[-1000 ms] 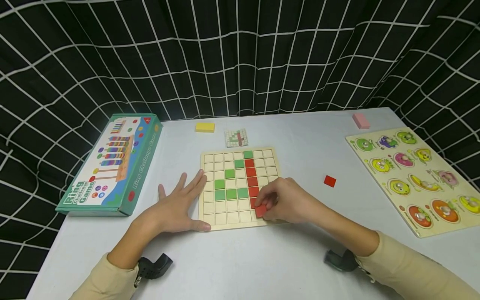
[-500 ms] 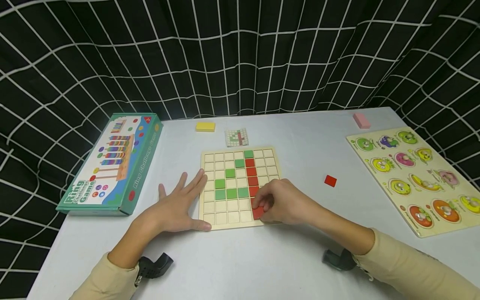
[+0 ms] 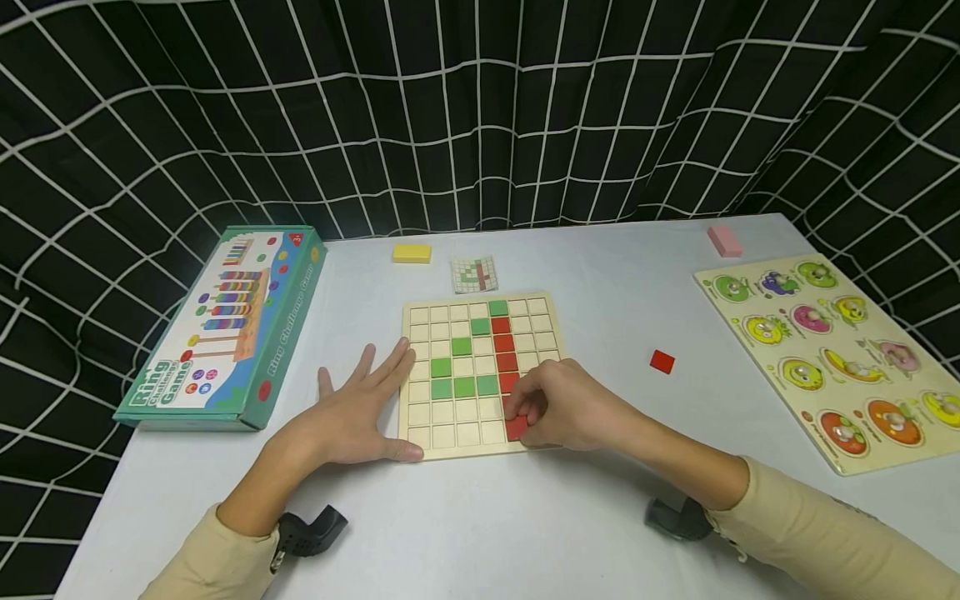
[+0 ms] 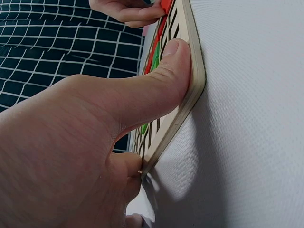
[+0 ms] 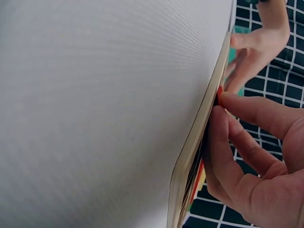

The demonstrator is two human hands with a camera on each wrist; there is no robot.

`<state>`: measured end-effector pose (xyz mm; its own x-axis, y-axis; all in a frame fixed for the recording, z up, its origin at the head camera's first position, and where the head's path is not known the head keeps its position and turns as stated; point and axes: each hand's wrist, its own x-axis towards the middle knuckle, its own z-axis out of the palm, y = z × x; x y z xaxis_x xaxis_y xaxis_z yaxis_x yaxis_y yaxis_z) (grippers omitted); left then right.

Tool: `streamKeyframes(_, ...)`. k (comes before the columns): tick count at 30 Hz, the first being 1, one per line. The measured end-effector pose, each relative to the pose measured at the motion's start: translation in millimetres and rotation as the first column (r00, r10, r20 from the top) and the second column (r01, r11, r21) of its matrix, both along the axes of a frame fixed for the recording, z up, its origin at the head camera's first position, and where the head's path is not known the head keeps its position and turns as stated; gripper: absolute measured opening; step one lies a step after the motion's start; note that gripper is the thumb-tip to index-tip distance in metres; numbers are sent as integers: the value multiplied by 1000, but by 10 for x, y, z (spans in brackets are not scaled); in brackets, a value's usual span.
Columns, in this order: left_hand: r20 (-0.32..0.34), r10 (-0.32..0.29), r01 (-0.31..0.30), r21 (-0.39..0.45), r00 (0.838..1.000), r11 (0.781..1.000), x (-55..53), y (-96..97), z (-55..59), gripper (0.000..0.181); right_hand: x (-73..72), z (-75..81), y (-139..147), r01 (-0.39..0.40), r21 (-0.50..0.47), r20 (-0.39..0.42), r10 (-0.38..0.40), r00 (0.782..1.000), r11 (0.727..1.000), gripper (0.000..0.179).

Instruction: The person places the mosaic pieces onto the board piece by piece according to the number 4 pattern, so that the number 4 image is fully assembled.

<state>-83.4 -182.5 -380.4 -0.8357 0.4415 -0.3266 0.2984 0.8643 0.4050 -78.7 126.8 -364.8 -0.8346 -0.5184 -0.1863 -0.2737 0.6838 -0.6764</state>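
A pale wooden grid board [image 3: 444,437] lies flat on the table, holding several green tiles [image 3: 464,387] in a stepped line and a column of red tiles [image 3: 506,342]. My left hand [image 3: 352,417] rests spread on the board's left edge, its thumb on the near left corner in the left wrist view. With thumb and finger my right hand [image 3: 570,406] pinches a red tile [image 3: 516,429] in the bottom row, under the red column. That hand partly covers the tile and the board's lower right squares.
A small pattern card [image 3: 474,275] and a yellow block [image 3: 412,253] lie behind the board. One loose red tile [image 3: 662,361] is to the right. A fruit puzzle board [image 3: 813,458] and pink block [image 3: 724,242] are further right; a game box [image 3: 217,325] is left.
My right hand has shifted slightly left with the red tile, which now sits lower and flatter at the foot of the red column. The left hand stays on the board's edge.
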Motion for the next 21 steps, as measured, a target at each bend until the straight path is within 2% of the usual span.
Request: streamKeyframes(21,-6,-1,1,-7,1000,1000,-2,10,-4,127,11,24,-3,-15,7,-24,15,1000,1000,27)
